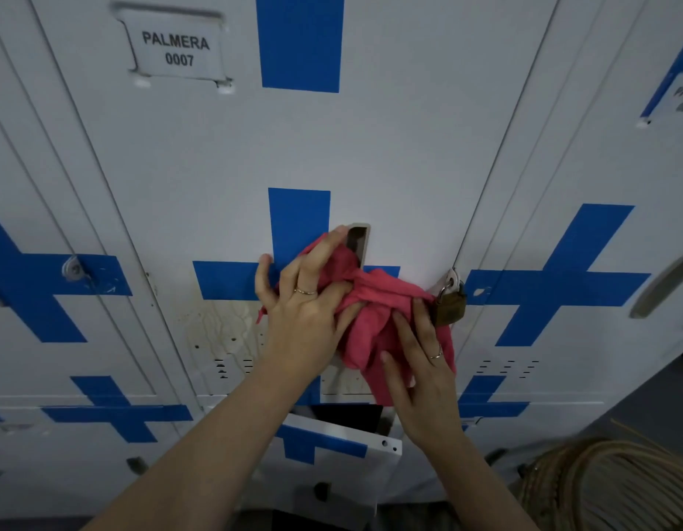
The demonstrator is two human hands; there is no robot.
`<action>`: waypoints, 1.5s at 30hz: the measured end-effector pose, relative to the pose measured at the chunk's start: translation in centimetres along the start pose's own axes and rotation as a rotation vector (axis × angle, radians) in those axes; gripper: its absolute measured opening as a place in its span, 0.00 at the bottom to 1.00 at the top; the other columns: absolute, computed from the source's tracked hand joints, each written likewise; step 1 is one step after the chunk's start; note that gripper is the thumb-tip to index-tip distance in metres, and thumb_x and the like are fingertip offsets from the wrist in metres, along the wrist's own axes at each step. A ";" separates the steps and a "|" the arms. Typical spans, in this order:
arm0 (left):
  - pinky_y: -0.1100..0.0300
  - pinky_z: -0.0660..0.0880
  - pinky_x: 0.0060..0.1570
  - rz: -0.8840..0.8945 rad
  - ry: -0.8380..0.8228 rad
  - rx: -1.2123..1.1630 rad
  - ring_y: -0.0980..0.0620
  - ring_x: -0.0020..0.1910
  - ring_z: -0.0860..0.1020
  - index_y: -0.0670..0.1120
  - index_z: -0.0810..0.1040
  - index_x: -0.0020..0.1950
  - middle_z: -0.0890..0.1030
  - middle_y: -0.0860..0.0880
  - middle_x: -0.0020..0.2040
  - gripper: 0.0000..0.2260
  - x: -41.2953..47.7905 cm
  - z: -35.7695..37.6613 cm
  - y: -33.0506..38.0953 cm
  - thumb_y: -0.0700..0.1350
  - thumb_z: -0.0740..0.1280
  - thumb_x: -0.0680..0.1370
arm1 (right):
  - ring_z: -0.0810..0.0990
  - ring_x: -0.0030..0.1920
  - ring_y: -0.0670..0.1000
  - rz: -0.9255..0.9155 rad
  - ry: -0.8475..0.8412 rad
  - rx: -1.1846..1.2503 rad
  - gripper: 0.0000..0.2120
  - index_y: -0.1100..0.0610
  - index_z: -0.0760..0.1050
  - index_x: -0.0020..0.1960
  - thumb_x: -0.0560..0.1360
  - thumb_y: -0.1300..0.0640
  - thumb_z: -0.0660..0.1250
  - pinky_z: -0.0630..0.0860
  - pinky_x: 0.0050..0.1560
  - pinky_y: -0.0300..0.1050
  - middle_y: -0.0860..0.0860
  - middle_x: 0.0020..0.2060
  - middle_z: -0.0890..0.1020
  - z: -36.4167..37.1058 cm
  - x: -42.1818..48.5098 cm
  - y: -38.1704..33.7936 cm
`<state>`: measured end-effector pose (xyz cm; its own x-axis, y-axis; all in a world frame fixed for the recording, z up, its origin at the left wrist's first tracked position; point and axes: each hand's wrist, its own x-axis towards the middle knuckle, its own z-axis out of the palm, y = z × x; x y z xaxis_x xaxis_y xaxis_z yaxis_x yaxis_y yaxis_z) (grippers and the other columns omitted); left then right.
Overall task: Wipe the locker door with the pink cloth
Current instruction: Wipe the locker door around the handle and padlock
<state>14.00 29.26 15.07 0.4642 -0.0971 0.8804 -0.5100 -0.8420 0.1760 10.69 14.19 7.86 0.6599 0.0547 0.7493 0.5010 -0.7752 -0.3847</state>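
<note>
The grey locker door (389,155) with a blue cross and a label reading PALMERA 0007 fills the middle of the view. A crumpled pink cloth (374,316) is pressed against it just below the recessed handle (359,243). My left hand (305,300) lies flat over the cloth's left part, fingers spread, fingertips at the handle. My right hand (420,369) presses the cloth's lower right part, fingers up toward the padlock. Brown stains (217,323) mark the door left of my left hand.
A brass padlock (451,304) hangs on the hasp at the door's right edge. Below, a lower locker door (332,442) stands ajar with a dark opening. Neighbouring lockers flank both sides. A wicker object (608,484) sits at the lower right.
</note>
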 end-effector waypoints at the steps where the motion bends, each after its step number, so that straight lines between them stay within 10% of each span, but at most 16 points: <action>1: 0.38 0.49 0.66 0.013 -0.037 0.004 0.48 0.62 0.64 0.48 0.82 0.40 0.62 0.52 0.69 0.13 -0.2 -0.1 -0.1 0.55 0.63 0.73 | 0.52 0.72 0.40 0.023 0.017 0.045 0.23 0.52 0.57 0.72 0.79 0.44 0.49 0.54 0.69 0.32 0.36 0.73 0.48 -0.1 0.1 -0.3; 45: 0.44 0.50 0.67 -0.249 0.188 -0.043 0.48 0.57 0.69 0.46 0.79 0.33 0.60 0.56 0.70 0.14 -0.9 2.6 1.8 0.55 0.69 0.71 | 0.53 0.73 0.43 0.155 -0.025 0.183 0.21 0.49 0.59 0.70 0.77 0.52 0.54 0.59 0.70 0.43 0.31 0.71 0.47 0.6 -0.1 -1.4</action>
<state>14.55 26.42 13.40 0.4391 0.2126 0.8729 -0.4296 -0.8037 0.4118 10.22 15.63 8.02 0.7493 -0.0390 0.6611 0.4844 -0.6483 -0.5874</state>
